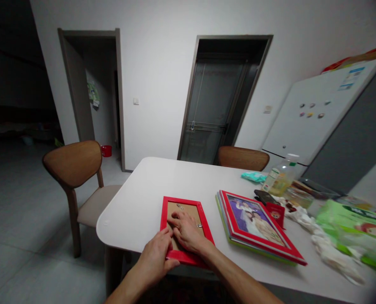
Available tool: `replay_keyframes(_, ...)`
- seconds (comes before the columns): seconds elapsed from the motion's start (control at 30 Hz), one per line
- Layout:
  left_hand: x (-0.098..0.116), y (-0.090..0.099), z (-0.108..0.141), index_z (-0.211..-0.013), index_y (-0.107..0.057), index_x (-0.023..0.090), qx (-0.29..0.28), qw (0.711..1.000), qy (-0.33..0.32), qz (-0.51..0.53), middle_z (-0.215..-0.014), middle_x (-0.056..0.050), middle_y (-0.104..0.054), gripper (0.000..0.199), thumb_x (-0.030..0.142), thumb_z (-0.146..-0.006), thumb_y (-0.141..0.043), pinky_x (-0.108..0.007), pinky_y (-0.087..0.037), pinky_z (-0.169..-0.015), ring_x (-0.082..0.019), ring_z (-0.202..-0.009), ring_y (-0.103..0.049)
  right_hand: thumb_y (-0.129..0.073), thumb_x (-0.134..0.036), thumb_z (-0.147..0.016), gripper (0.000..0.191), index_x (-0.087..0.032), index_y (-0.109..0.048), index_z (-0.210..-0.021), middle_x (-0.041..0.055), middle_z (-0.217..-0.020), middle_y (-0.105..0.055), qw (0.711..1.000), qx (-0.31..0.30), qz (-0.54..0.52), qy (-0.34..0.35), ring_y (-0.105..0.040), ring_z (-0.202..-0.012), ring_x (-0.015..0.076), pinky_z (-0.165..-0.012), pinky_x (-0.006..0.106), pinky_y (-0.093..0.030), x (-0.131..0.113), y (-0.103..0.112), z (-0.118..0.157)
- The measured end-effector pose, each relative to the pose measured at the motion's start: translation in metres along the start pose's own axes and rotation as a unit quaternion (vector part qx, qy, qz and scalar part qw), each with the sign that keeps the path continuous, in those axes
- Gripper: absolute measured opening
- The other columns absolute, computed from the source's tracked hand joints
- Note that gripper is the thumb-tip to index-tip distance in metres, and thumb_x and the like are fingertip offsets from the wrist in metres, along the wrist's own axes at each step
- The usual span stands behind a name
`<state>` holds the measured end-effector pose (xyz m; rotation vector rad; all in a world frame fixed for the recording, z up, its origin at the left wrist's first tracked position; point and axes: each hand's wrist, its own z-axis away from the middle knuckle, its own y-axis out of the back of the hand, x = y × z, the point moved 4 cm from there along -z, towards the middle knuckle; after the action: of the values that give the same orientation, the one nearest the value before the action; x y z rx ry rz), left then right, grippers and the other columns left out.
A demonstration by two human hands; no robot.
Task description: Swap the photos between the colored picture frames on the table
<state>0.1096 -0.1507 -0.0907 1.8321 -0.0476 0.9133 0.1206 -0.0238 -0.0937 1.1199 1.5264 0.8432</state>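
A red picture frame lies face down at the table's near edge, its brown backing board and small metal fittings showing. My left hand is closed on the frame's near left corner, thumb along the near rail and fingers over the left side. Across the backing board rests my right hand, fingers apart and slightly bent, touching the board near the left hand's fingertips. To the right is a stack of frames, a red one with a photo of people on top.
The white table has a rounded left corner. At its right are a plastic bottle, a black phone-like object, a red booklet, crumpled white tissue and a green package. Wooden chairs stand left and behind.
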Motion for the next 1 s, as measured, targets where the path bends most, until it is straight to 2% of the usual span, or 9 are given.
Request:
replay_keyframes(0.1, 0.001, 0.001, 0.002, -0.106, -0.051, 0.016, -0.013, 1.0, 0.006, -0.01, -0.126, -0.011, -0.042, 0.049, 0.024, -0.059, -0.067, -0.034, -0.028, -0.098, -0.022, -0.119, -0.033, -0.039, -0.02, -0.076, 0.032, -0.025, -0.058, -0.102, 0.0052, -0.107, -0.052, 1.0, 0.014, -0.021, -0.01, -0.043, -0.099, 0.0182, -0.084, 0.031, -0.03, 0.006, 0.001, -0.005)
replay_keyframes(0.23, 0.003, 0.001, 0.006, -0.093, -0.056, 0.015, -0.031, 0.999, 0.002, -0.019, -0.123, -0.012, -0.046, 0.036, 0.023, -0.06, -0.067, -0.033, -0.029, -0.098, -0.022, -0.12, -0.031, -0.039, -0.027, -0.078, 0.03, -0.017, -0.062, -0.094, 0.0078, -0.097, -0.06, 0.989, 0.074, -0.023, -0.128, -0.052, -0.09, 0.0164, -0.08, 0.025, -0.034, 0.035, 0.01, -0.022)
replay_keyframes(0.4, 0.003, 0.0, 0.012, -0.097, -0.054, 0.016, -0.036, 0.999, 0.008, -0.018, -0.126, -0.012, -0.042, 0.04, 0.022, -0.059, -0.065, -0.036, -0.027, -0.098, -0.022, -0.12, -0.031, -0.043, -0.035, -0.075, 0.027, -0.019, -0.065, -0.073, 0.0059, -0.072, -0.065, 0.972, 0.079, -0.006, -0.223, -0.057, -0.066, 0.0153, -0.059, 0.023, -0.036, 0.064, 0.006, -0.037)
replay_keyframes(0.6, 0.004, -0.001, 0.014, -0.106, -0.05, 0.014, -0.03, 0.999, 0.008, -0.013, -0.124, -0.013, -0.044, 0.048, 0.021, -0.06, -0.063, -0.033, -0.027, -0.098, -0.022, -0.119, -0.032, -0.048, -0.028, -0.069, 0.018, -0.019, -0.063, -0.074, 0.0066, -0.074, -0.065, 0.949, 0.093, 0.01, -0.301, -0.056, -0.069, 0.0163, -0.056, 0.024, -0.035, 0.073, -0.002, -0.043)
replay_keyframes(0.7, 0.004, 0.001, 0.016, -0.109, -0.048, 0.014, -0.031, 0.999, 0.014, -0.018, -0.125, -0.012, -0.043, 0.052, 0.02, -0.06, -0.063, -0.034, -0.027, -0.099, -0.022, -0.119, -0.033, -0.048, -0.024, -0.067, 0.017, -0.017, -0.062, -0.073, 0.0085, -0.076, -0.065, 0.946, 0.104, 0.0, -0.307, -0.057, -0.07, 0.017, -0.058, 0.024, -0.036, 0.073, 0.002, -0.044)
replay_keyframes(0.8, 0.008, -0.001, 0.016, -0.113, -0.045, 0.011, -0.037, 0.998, 0.027, -0.037, -0.127, -0.016, -0.04, 0.059, 0.021, -0.058, -0.065, -0.036, -0.026, -0.099, -0.024, -0.118, -0.033, -0.048, -0.026, -0.068, 0.017, -0.016, -0.062, -0.069, 0.0066, -0.072, -0.065, 0.955, 0.116, -0.036, -0.271, -0.057, -0.067, 0.0152, -0.06, 0.023, -0.037, 0.068, 0.009, -0.041)
replay_keyframes(0.93, 0.023, -0.021, 0.007, -0.104, -0.052, 0.013, -0.059, 0.995, -0.016, -0.08, -0.129, -0.015, -0.037, 0.054, 0.023, -0.054, -0.069, -0.046, -0.016, -0.101, -0.029, -0.121, -0.027, -0.041, -0.026, -0.072, 0.024, -0.016, -0.063, -0.071, 0.0039, -0.073, -0.065, 0.963, 0.145, -0.096, -0.206, -0.057, -0.068, 0.0133, -0.063, 0.022, -0.039, 0.06, 0.018, -0.026)
replay_keyframes(1.0, 0.028, -0.032, 0.002, -0.106, -0.051, 0.014, -0.061, 0.994, -0.035, -0.085, -0.129, -0.013, -0.038, 0.051, 0.02, -0.057, -0.065, -0.047, -0.016, -0.101, -0.028, -0.121, -0.027, -0.038, -0.025, -0.072, 0.026, -0.016, -0.062, -0.075, 0.004, -0.076, -0.065, 0.96, 0.166, -0.112, -0.194, -0.057, -0.071, 0.0137, -0.066, 0.022, -0.04, 0.06, 0.026, -0.014)
